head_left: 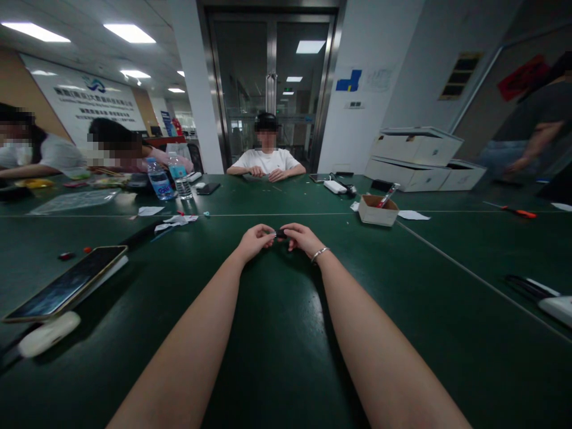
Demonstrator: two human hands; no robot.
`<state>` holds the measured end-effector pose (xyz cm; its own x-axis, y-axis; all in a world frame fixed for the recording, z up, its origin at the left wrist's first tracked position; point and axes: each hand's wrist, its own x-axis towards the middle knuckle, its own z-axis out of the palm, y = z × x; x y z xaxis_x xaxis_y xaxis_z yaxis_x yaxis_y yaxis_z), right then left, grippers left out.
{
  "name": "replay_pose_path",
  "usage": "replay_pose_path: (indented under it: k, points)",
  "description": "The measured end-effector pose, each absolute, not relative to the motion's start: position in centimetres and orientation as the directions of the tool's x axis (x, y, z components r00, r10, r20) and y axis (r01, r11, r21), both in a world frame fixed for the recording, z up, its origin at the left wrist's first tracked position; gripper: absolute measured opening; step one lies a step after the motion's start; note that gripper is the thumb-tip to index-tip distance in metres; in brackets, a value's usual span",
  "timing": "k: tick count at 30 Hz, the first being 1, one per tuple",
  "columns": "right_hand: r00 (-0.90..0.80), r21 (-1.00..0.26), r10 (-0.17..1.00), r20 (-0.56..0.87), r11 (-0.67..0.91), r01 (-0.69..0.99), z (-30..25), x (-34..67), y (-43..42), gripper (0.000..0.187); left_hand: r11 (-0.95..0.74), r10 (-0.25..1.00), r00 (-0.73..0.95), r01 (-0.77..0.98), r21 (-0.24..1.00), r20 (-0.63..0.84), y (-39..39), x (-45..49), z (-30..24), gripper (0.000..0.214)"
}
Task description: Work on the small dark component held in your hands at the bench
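Observation:
Both my arms reach forward over the dark green table (277,333). My left hand (255,240) and my right hand (302,238) meet fingertip to fingertip in the middle. Between them they pinch a small black object (280,234), too small to name. Fingers of both hands are curled around it. A thin bracelet (320,254) sits on my right wrist.
A phone (67,289) and a white case (48,333) lie at the left. A small cardboard box (378,210) stands ahead right, water bottles (170,177) ahead left. White boxes (420,158) are stacked far right. A person in white sits opposite; other people sit left and stand right.

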<state>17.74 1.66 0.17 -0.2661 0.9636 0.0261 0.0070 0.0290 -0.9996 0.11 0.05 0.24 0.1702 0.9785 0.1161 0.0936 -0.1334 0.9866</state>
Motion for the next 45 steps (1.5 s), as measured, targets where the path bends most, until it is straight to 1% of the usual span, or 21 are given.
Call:
replay_pose_path:
  k: [4, 7, 10, 11, 15, 18, 20, 23, 28, 31, 34, 40, 43, 45]
  points:
    - [-0.264, -1.0, 0.964, 0.019, 0.023, 0.01, 0.22, 17.74, 1.61, 0.014, -0.146, 0.978, 0.169, 0.145, 0.979, 0.121, 0.48, 0.1, -0.37, 0.02]
    - [-0.267, -1.0, 0.964, 0.012, 0.013, 0.001, 0.19, 17.77, 1.63, 0.014, -0.174, 0.979, 0.132, 0.133, 0.976, 0.157, 0.44, 0.08, -0.44, 0.022]
    - [-0.275, -1.0, 0.961, 0.005, 0.003, -0.007, 0.12, 17.8, 1.71, 0.014, -0.228, 0.97, 0.106, 0.101, 0.968, 0.217, 0.09, -0.01, -0.1, 0.038]
    - [-0.273, -1.0, 0.962, 0.002, 0.001, -0.006, 0.11, 17.8, 1.74, 0.014, -0.234, 0.968, 0.112, 0.099, 0.967, 0.223, 0.0, -0.04, 0.01, 0.038]
    - [-0.264, -1.0, 0.965, -0.002, -0.001, 0.004, 0.21, 17.7, 1.7, 0.013, -0.183, 0.973, 0.163, 0.126, 0.975, 0.161, 0.13, -0.01, 0.02, 0.02]
    - [-0.255, -1.0, 0.967, -0.005, -0.006, -0.003, 0.39, 17.6, 1.52, 0.012, -0.168, 0.976, 0.166, 0.152, 0.974, 0.142, 0.32, 0.07, -0.2, 0.024]
    - [-0.248, -1.0, 0.969, -0.007, -0.011, -0.013, 0.5, 17.54, 1.4, 0.011, -0.186, 0.976, 0.147, 0.163, 0.969, 0.163, 0.24, 0.08, -0.22, 0.023]
    - [-0.248, -1.0, 0.969, -0.012, -0.015, -0.013, 0.61, 17.5, 1.26, 0.011, -0.214, 0.972, 0.135, 0.164, 0.963, 0.193, -0.01, 0.06, -0.07, 0.031]
    - [-0.248, -1.0, 0.969, -0.013, -0.013, 0.001, 0.61, 17.51, 1.26, 0.01, -0.185, 0.975, 0.151, 0.154, 0.971, 0.162, -0.05, 0.22, -0.05, 0.019]
    - [-0.243, -1.0, 0.97, -0.005, -0.006, -0.001, 0.55, 17.51, 1.35, 0.01, -0.203, 0.975, 0.131, 0.175, 0.963, 0.181, -0.19, 0.28, -0.01, 0.023]
    - [-0.241, -1.0, 0.97, -0.011, -0.01, 0.004, 0.5, 17.51, 1.42, 0.011, -0.246, 0.966, 0.128, 0.174, 0.954, 0.226, -0.44, 0.19, 0.15, 0.033]
    - [-0.249, -1.0, 0.969, -0.014, -0.013, 0.005, 0.39, 17.55, 1.49, 0.01, -0.226, 0.967, 0.161, 0.172, 0.959, 0.199, -0.31, 0.2, 0.1, 0.021]
    - [-0.238, -1.0, 0.971, -0.016, -0.017, -0.004, 0.4, 17.55, 1.48, 0.007, -0.2, 0.973, 0.154, 0.176, 0.964, 0.174, -0.35, 0.27, 0.13, 0.024]
    - [-0.235, -1.0, 0.972, -0.017, -0.019, -0.008, 0.44, 17.55, 1.46, 0.007, -0.213, 0.972, 0.136, 0.177, 0.961, 0.191, -0.47, 0.25, 0.23, 0.031]
